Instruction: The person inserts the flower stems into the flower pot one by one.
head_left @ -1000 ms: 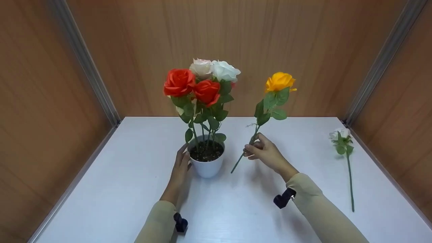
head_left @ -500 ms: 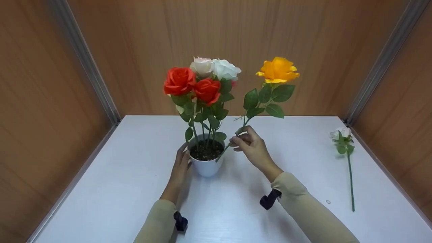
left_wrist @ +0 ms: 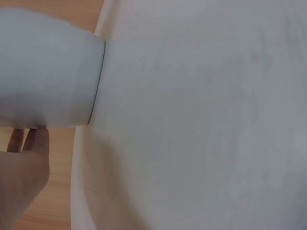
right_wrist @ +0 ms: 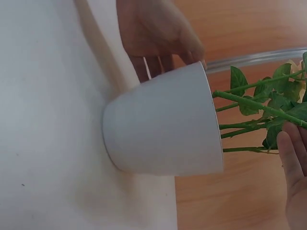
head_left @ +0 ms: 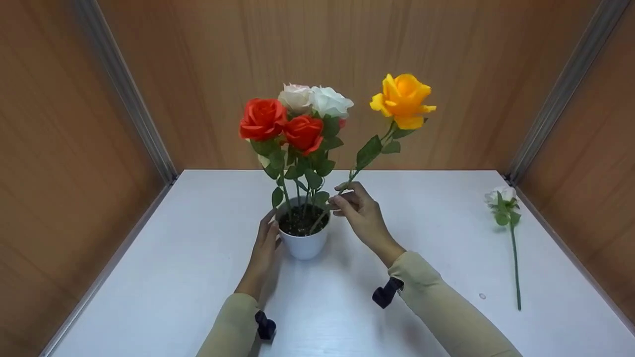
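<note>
A white pot point(head_left: 304, 247) filled with dark soil stands mid-table, bearing several roses: red roses point(head_left: 263, 119) in front, a white rose point(head_left: 331, 102) and a pale pink one behind. My left hand point(head_left: 262, 250) rests against the pot's left side, fingers fairly straight; the left wrist view shows its fingertips touching the pot wall point(left_wrist: 48, 72). Between thumb and fingers my right hand point(head_left: 364, 218) pinches the stem of a yellow-orange rose point(head_left: 404, 101), tilted to the right. Its lower stem end is over the soil inside the right rim; whether it touches soil I cannot tell.
Another white rose point(head_left: 502, 198) lies on the white table point(head_left: 173, 277) at the right, its stem pointing toward me. A tiny ring-like bit point(head_left: 482, 296) lies left of that stem. Wooden panels point(head_left: 397, 44) enclose the back and sides.
My right hand has moved left with the yellow-orange rose, bringing the stem's lower end from beside the pot to over its soil. The bloom rose and turned toward me. My left hand stayed put.
</note>
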`<state>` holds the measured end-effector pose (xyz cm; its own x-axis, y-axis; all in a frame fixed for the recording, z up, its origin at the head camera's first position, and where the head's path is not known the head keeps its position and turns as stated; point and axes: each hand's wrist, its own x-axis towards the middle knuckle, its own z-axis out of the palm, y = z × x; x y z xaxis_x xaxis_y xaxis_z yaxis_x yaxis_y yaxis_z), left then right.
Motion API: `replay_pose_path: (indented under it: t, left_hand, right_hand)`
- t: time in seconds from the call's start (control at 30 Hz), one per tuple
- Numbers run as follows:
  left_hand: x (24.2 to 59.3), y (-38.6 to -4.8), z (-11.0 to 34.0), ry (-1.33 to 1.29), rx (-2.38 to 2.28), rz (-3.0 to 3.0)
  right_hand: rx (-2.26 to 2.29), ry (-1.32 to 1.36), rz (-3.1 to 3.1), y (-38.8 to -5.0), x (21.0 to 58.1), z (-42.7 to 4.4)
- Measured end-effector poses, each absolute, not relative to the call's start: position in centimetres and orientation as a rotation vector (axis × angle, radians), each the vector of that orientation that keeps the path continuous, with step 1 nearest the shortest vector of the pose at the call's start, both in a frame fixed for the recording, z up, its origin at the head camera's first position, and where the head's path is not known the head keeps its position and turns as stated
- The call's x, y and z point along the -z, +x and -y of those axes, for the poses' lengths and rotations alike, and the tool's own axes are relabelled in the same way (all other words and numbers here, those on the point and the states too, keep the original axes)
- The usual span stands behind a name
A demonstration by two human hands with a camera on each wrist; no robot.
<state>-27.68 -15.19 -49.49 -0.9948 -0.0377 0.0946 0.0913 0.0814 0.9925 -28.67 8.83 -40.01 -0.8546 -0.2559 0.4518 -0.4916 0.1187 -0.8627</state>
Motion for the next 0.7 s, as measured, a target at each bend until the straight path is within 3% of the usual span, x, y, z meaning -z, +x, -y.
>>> replay_pose_path:
  t: [0.7]
  left_hand:
    - [49.3, -27.6, 15.0, -0.045, 2.057, 2.238]
  right_hand:
    - [-1.467, 0.953, 2.291, -30.0, 40.9, -6.3]
